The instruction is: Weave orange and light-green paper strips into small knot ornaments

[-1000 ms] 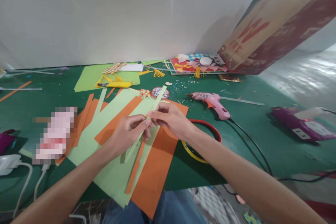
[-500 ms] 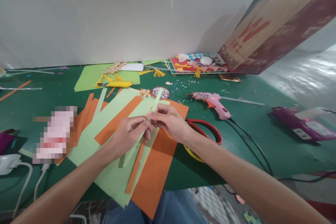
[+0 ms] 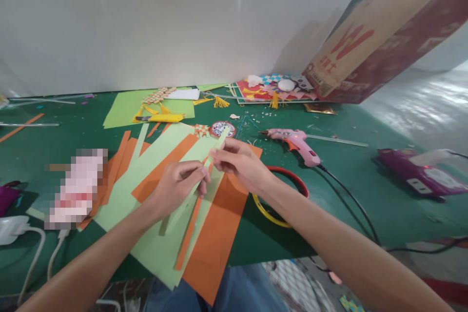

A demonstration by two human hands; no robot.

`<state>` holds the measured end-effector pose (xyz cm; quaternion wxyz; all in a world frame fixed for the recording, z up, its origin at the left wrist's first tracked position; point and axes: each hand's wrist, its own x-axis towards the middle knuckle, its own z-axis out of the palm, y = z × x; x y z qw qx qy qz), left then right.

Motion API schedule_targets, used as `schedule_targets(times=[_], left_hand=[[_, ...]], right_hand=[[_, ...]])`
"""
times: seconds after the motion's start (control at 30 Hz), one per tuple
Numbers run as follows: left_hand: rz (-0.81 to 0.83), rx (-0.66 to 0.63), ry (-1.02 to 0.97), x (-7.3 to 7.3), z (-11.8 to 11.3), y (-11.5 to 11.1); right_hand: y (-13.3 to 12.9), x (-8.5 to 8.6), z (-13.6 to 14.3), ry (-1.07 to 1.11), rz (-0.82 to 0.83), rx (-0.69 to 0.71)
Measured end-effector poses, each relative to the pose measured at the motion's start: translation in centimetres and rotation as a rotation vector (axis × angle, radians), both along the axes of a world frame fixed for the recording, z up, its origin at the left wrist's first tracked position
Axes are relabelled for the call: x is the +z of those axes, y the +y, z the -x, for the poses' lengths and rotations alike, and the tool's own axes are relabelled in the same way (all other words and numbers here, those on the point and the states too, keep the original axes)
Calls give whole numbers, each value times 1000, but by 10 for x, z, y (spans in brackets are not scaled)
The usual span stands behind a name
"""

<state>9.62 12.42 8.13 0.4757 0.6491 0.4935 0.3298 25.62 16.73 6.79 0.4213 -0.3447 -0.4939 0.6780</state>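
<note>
Between my hands runs a narrow pale green paper strip (image 3: 224, 135), slanting up and to the right. My left hand (image 3: 179, 183) is closed in a pinch on its lower part, the fingertips partly hiding it. Higher up, my right hand (image 3: 239, 161) pinches the same strip between thumb and fingers. A bit of orange paper shows at the fingertips; whether it is attached cannot be made out. Below the hands lie pale green paper sheets (image 3: 153, 243), a long orange paper strip (image 3: 188, 234) and a wide orange paper sheet (image 3: 219, 224).
To the right are a pink glue gun (image 3: 296, 142), red-and-yellow-handled scissors (image 3: 302, 183), partly under my right arm, and a purple power strip (image 3: 420, 170). A yellow utility knife (image 3: 164, 118) lies behind the sheets. A paper bag (image 3: 365, 48) stands at the back right.
My right hand has shifted slightly up and right along the strip, away from my left hand, opening a small gap. The left hand has barely moved.
</note>
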Motion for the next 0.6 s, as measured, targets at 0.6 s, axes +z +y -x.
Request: schedule_targets(times=[0.6], left_hand=[[-67, 58, -8, -2, 1, -1]], right_hand=[[1, 2, -1, -106, -41, 133]])
